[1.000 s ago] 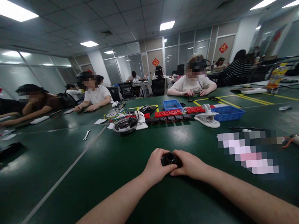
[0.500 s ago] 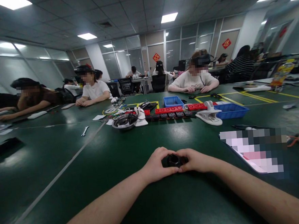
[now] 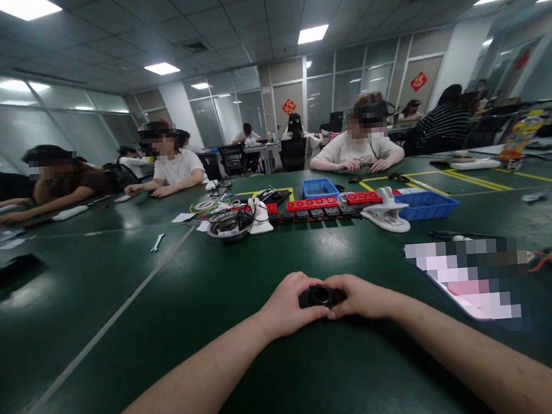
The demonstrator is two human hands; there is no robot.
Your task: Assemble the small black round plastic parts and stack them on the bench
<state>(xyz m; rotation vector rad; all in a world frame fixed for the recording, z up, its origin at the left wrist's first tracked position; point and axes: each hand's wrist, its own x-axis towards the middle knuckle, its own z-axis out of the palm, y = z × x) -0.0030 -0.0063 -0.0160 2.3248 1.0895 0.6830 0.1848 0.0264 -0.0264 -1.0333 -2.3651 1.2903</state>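
Note:
Between both hands is a small black object with a round, ring-like opening (image 3: 320, 296); its exact kind I cannot make out. My left hand (image 3: 290, 304) wraps its left side, the thumb along the near edge. My right hand (image 3: 355, 295) grips its right side, and the two thumbs meet in front of it. Fingers cover much of the object's sides. It is held at or just above the green tabletop (image 3: 269, 384); I cannot tell whether it touches. To the right of my right hand lies a phone-like slab with a pixelated screen (image 3: 465, 282).
Farther back stand red power strips (image 3: 311, 203), a blue tray (image 3: 427, 205), a smaller blue bin (image 3: 319, 188), a white clip stand (image 3: 387, 212) and a dark bowl with cables (image 3: 230, 224). A wrench (image 3: 157, 243) lies left. Several people sit around the table.
My hands and the black object stay almost in place, the left thumb shifting slightly. Across the table, a person in white at the left has moved their hands apart.

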